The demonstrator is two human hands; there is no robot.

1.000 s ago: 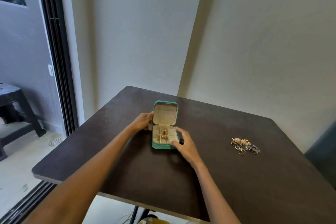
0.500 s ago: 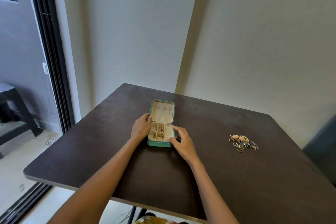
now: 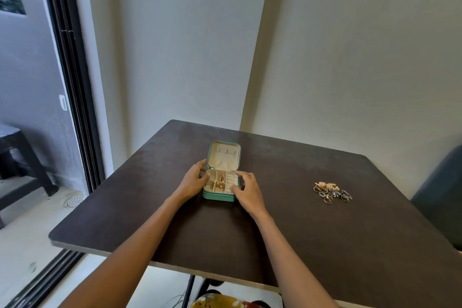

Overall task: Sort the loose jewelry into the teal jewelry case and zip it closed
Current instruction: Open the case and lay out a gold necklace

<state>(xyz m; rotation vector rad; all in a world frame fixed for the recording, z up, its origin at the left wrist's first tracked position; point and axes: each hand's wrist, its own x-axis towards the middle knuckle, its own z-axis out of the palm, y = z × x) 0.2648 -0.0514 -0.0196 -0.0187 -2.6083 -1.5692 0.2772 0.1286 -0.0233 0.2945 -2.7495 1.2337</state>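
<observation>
Lid tipped further back since earlier; left hand (image 3: 193,181) grips teal case (image 3: 220,196), right hand (image 3: 246,189) fingers curled on rim. Steady case, then fetch loose rings (image 3: 331,191).

The lid (image 3: 224,155) of the teal jewelry case (image 3: 221,184) has been tipped further back. The left hand (image 3: 193,179) has been shifted from the lid's edge to the tray's left side.
</observation>
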